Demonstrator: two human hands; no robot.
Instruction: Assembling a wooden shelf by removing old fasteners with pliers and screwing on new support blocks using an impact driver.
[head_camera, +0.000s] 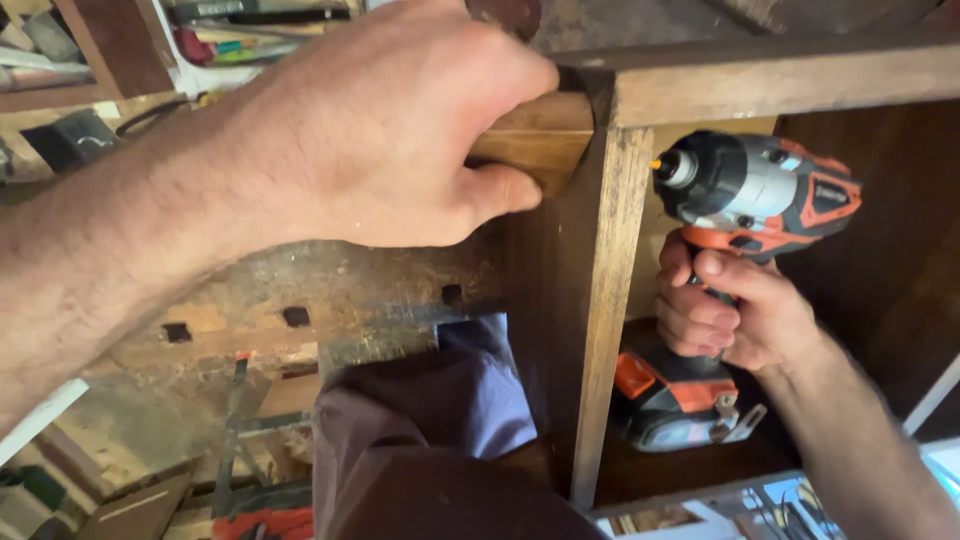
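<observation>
My left hand (385, 130) is clamped over a small wooden block (540, 140), pressing it against the outside of a dark wooden cabinet frame (610, 260). My right hand (730, 310) is inside the cabinet and grips the handle of an orange, grey and black cordless drill (755, 190). The drill's bit points left at the upright panel, just below the top rail (790, 85). Its battery pack (675, 395) hangs under my fist.
A worn wooden workbench (330, 300) with square dog holes lies below my left arm. My trouser leg (420, 440) is at the bottom centre. Shelves with clutter (200, 40) stand at the top left. A metal clamp bar (235, 420) is under the bench.
</observation>
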